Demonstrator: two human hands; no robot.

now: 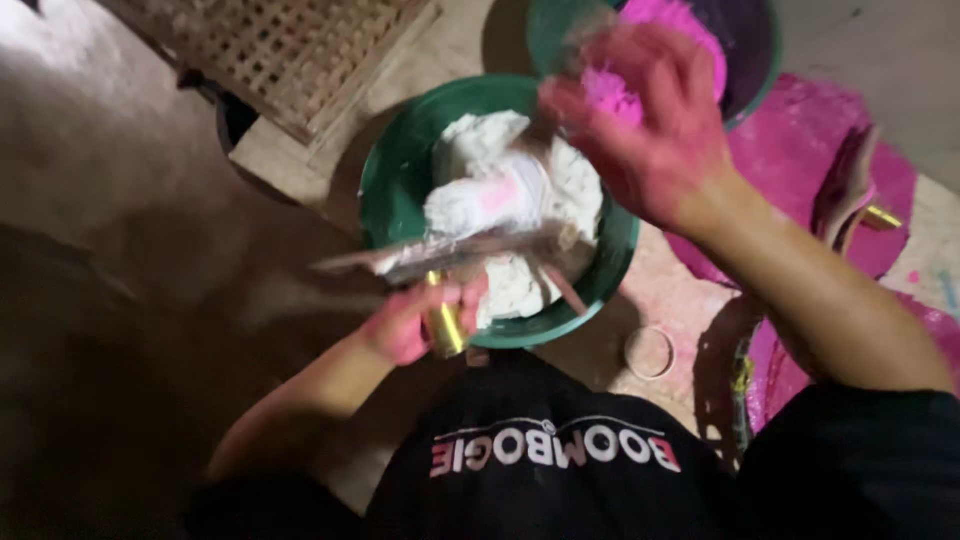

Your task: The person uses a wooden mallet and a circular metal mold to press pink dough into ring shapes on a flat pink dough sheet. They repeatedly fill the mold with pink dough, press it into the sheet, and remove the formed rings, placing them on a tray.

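Colouring step: right hand [640, 125] pinches pink powder [608, 95] above white paste [510, 200]; left hand [415, 322] clenches the brass-handled trowel [445, 255] beneath. Mixing it through seems next.

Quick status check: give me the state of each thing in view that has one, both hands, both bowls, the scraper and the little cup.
left hand: pink-stained, gripping the scraper's brass handle.
scraper: lying across the near bowl, blade smeared white, blurred.
right hand: pink-stained, raised over the bowls, holding a clump of pink powder.
green bowl: filled with white paste, one pink streak in it.
far bowl: holds pink powder.
small round cup: upright on the floor; contents unclear.
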